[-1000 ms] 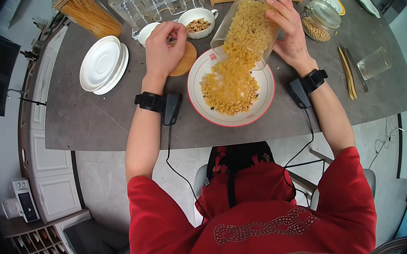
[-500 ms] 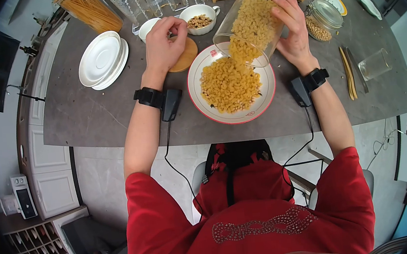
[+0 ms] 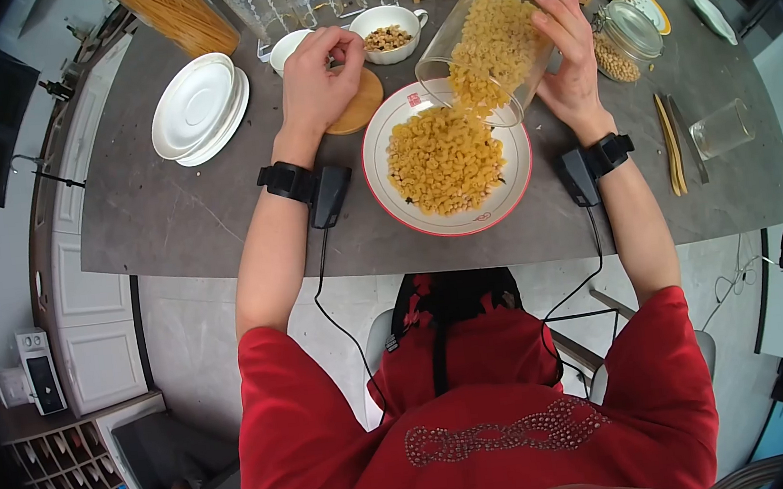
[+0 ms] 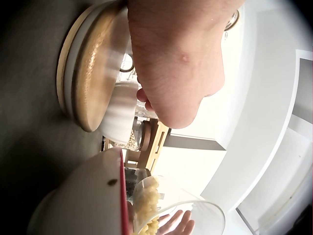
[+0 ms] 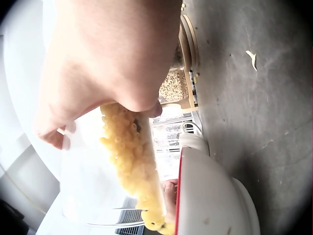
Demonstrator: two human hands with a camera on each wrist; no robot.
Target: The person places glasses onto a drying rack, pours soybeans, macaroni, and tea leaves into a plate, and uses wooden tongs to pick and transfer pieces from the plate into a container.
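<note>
The right hand has its fingers spread along the side of a clear glass jar, holding it tipped with the mouth down and to the left. The left hand is loosely curled, with nothing visible in its fingers, near a round wooden lid; whether they touch cannot be told.

The jar's mouth hangs over the upper right part of a wide bowl, whose left rim lies just beside the lid. Whether glass meets rim is unclear. Between the bowl and the front edge of the worktop runs a bare strip. Left of the left forearm, open surface reaches to a stack of white plates; on the right, a bare patch separates the right wrist from wooden tongs and a knife lying alongside them. Behind the left hand room is tight, with a white cup close by.

The worktop is matte grey, faintly mottled. The bowl is smooth and pale with a thin red rim; yellow pasta, short and tubular, is heaped in it, and more lies inside the transparent, smooth-walled jar. The lid shows wood grain, and the cup holds a coarse, mixed brown filling.
</note>
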